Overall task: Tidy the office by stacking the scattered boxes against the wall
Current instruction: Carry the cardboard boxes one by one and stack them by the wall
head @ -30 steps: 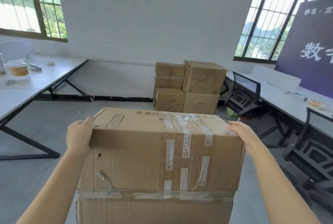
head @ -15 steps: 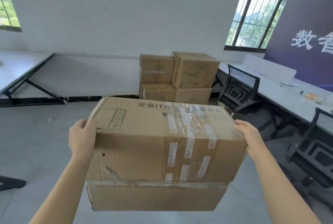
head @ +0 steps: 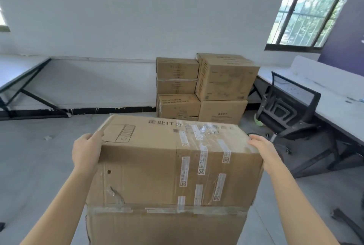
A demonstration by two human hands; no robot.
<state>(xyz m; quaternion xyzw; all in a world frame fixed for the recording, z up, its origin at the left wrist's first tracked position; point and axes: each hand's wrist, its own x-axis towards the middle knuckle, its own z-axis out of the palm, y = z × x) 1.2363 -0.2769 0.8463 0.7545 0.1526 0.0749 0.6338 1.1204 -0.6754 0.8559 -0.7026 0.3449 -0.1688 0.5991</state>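
Office room, head view. Floor [head: 39,175]: bare grey concrete, w/ a small pale scrap [head: 48,137] toward its L side. Wall [head: 137,18] at far end: white, w/ black skirting strip [head: 108,109] along its foot. Barred window [head: 307,8] upper R; sliver of a 2nd window [head: 3,23] at L edge of view. Purple panel [head: 346,27] on R side of room.

Counts: 2 white-topped desks on black frames, L desk [head: 11,73] and R desk [head: 334,104], one along each side. 1 black mesh office chair [head: 291,106] at near edge of R desk, w/ a green object [head: 259,122] on floor just beside it, too small to identify. Stacked boxes [head: 222,81]: brown cartons in 2 touching columns at floor's far edge, against wall, between the desks. R column = 2, upper one sitting askew on lower. L column = 2 or 3; taped band across upper carton leaves count unsure.

Cardboard box [head: 153,167]: 1, large, brown, held up centre foreground, well short of stack. Top face has printed characters and a line drawing; tape strips cross top and near face; lower part runs out of view. Left hand [head: 85,152] clamps upper L edge, thumb on top face, fingers over side. Right hand [head: 262,151] clamps upper R edge, thumb along top, other fingers mostly hidden.
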